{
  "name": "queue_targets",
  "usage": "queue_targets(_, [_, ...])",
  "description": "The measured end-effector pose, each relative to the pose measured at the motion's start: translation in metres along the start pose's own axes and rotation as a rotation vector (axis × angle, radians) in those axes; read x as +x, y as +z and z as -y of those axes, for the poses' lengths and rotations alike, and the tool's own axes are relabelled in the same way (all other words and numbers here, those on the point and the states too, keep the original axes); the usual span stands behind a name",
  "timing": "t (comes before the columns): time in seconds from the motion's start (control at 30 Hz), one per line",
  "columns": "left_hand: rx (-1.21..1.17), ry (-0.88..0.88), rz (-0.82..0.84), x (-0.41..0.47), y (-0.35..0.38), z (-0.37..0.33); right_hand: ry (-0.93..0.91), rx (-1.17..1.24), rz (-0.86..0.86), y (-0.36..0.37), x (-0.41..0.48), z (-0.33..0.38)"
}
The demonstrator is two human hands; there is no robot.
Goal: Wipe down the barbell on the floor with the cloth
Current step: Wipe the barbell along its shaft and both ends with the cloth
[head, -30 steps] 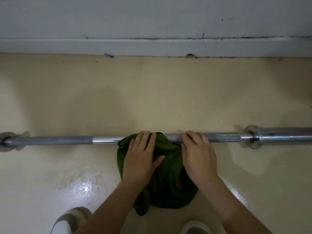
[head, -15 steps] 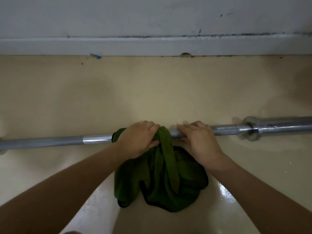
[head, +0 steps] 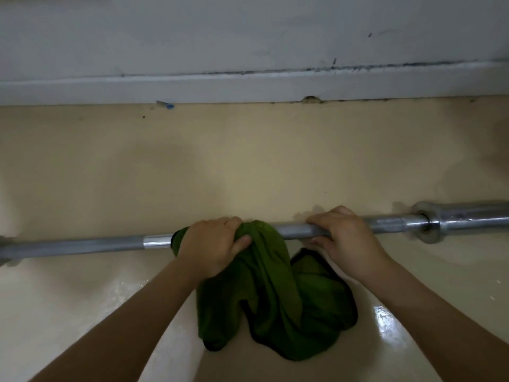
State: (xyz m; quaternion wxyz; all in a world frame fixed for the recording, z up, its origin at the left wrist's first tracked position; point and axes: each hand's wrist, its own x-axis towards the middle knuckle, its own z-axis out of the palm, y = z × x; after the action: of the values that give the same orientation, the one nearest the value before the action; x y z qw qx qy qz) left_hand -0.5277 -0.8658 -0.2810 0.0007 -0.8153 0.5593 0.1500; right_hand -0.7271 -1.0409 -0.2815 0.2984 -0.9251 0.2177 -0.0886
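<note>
Floor [head: 248, 166]: cream and glossy, with bright glare toward its near edge; its far edge meets a white skirting board [head: 248, 86]. Barbell [head: 82, 245]: lies on the floor parallel to the skirting and well short of it, crossing the view from left edge to right edge. The shaft is dull grey, with one bright polished band just left of the cloth and a chromed collar [head: 428, 226] and sleeve toward the right; no plates seen. Cloth [head: 275, 293]: dark green, soft and bunched, its upper part drawn over the shaft near mid-length and the rest pooled on the floor on the near side. Change noted: a second ago the left hand lay flat on the cloth with fingers spread; the left hand [head: 214, 246] now curls its fingers over the top, thumb closing from the near side, clamping cloth round the shaft. The right hand [head: 347, 238], previously touching the cloth, now grips the bare shaft just right of the wrapped part. Assessment: cloth seated and bar steadied, so strokes along the shaft can begin; how much is already wiped cannot be told. Small blue scrap [head: 168, 106] at the skirting foot, well apart from the work
</note>
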Motion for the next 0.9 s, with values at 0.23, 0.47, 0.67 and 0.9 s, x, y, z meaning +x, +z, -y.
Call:
queue_targets(0.23, [-0.045, -0.273, -0.203, 0.046, 0.017, -0.105, 0.066, -0.005, 0.074, 0.0, 0.009, -0.007])
queue_targets(0.47, [0.064, 0.088, -0.239, 0.004, 0.027, -0.03, 0.115, 0.014, 0.149, -0.014, 0.016, -0.006])
queue_targets(0.67, [-0.031, -0.402, -0.345, 0.025, 0.017, -0.057, 0.181, 0.013, 0.166, -0.012, 0.02, 0.0])
queue_targets(0.9, [0.045, 0.048, -0.207, 0.014, 0.025, -0.069, 0.195, -0.022, 0.216, -0.018, 0.015, -0.001])
